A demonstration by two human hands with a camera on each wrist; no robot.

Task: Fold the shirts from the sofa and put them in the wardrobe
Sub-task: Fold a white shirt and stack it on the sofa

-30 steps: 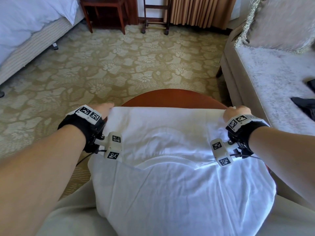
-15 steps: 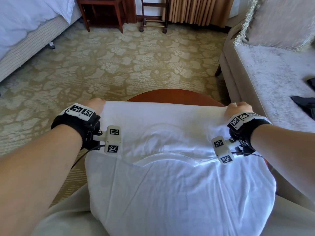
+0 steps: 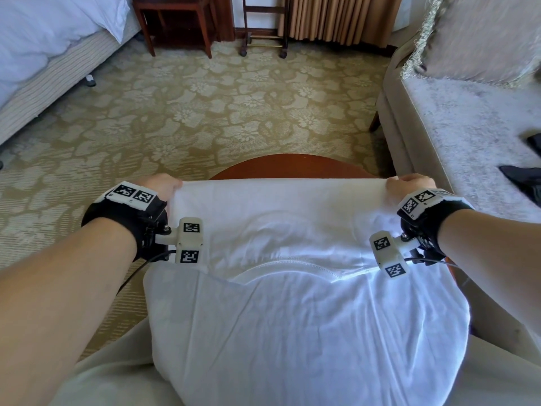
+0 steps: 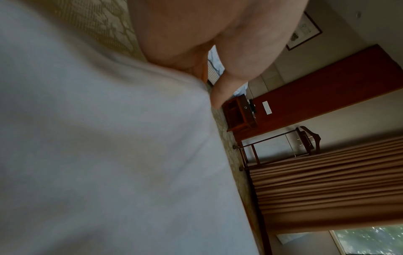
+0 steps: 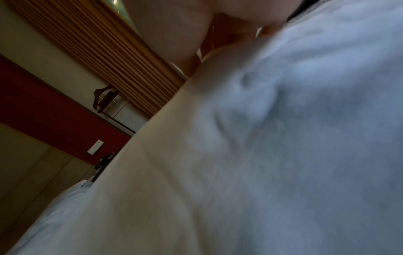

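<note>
Floral carpet (image 3: pixel 205 112), bed (image 3: pixel 44 39) on the left, pleated curtains (image 3: pixel 336 16) beyond, grey sofa (image 3: pixel 453 127) on the right

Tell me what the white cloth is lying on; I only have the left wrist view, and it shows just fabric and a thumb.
Observer: The head view shows the white shirt spread over a round wooden table.
Operator: What about the other hand?
Observer: The right hand has a grip on the shirt's far right corner.
Operator: Is anything on the sofa?
Observer: A dark garment lies on the sofa seat; I cannot tell whether it is a shirt.
</note>
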